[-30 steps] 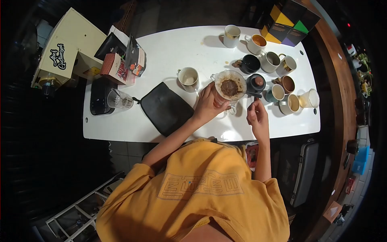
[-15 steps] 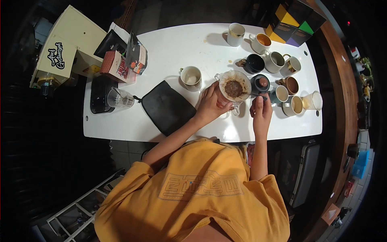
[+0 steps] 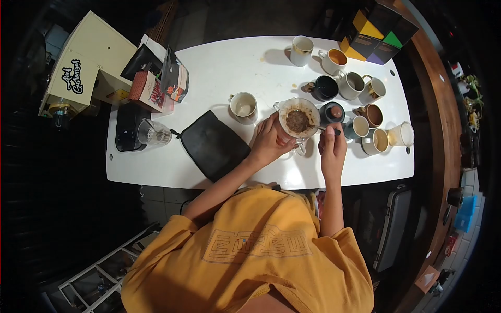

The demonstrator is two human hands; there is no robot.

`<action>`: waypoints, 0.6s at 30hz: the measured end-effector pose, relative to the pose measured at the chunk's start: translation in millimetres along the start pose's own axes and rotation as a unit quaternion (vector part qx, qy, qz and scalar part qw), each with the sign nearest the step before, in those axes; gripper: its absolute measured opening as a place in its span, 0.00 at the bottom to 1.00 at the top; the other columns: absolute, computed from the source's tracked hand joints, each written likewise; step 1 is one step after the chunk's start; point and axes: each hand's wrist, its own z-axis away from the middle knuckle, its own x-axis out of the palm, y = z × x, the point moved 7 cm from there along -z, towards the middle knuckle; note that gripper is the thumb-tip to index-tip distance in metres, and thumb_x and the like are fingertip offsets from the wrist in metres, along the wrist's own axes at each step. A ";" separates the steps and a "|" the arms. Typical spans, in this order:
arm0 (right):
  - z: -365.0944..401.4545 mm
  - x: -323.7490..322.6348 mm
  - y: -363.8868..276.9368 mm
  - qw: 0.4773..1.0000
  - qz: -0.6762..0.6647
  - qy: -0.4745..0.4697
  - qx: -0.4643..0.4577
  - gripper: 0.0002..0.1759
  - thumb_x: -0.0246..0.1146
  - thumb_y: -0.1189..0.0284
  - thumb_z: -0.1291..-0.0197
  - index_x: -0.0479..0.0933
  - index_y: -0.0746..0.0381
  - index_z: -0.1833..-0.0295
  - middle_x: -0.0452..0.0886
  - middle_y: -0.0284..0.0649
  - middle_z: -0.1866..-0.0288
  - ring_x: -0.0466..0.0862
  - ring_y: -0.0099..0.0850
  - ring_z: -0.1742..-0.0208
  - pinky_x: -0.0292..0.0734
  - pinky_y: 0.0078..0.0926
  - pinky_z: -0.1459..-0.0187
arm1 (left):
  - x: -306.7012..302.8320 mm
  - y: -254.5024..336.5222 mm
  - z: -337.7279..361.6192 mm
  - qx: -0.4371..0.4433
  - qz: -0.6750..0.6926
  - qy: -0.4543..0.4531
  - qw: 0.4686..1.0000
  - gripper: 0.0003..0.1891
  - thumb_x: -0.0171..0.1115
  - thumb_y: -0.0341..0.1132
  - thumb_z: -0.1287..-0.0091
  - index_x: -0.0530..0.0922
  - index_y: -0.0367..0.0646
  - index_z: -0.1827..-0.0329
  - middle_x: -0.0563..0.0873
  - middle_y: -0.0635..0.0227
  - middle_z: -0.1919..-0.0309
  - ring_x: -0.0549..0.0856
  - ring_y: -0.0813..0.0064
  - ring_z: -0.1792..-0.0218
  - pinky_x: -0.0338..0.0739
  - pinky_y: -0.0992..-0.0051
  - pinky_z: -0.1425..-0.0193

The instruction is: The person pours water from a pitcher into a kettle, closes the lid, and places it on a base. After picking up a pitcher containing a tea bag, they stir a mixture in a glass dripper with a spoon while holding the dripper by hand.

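The left hand point(image 3: 270, 140) has its fingers curled around the glass server point(image 3: 282, 136), and reddish liquid shows through the wall. The right hand point(image 3: 333, 143) is closed, with the thumb and fingers pinching the dark handle of a spoon point(image 3: 320, 128). On top of the server sits the dripper point(image 3: 304, 135), which is in front of the person, near the middle of the surface point(image 3: 219, 62). In its stained paper there are wet grounds point(image 3: 297, 121), and the tip of the spoon reaches inside over them.

Just beside the dripper, on its right, there is a dark jar point(image 3: 327, 116) with a brown round top. Behind the jar is a black mug point(image 3: 326, 87), and further to the right stand more mugs point(image 3: 350, 85). To the left of the dripper stands a pale mug point(image 3: 243, 106), upright and near. A flat black item point(image 3: 215, 146) lies left of the left hand. Farther left, a clear cup point(image 3: 155, 132) stands by a cream machine point(image 3: 78, 68).
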 end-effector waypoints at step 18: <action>11.9 -9.2 -29.1 0.988 0.141 -0.003 -0.068 0.12 0.54 0.69 0.21 0.74 0.67 0.55 0.73 0.36 0.74 0.67 0.22 0.77 0.61 0.23 0.73 | 2.1 -1.6 1.0 0.017 -0.012 0.002 1.000 0.45 0.76 0.47 0.44 0.66 0.34 0.28 0.71 0.52 0.32 0.73 0.50 0.36 0.64 0.53 0.29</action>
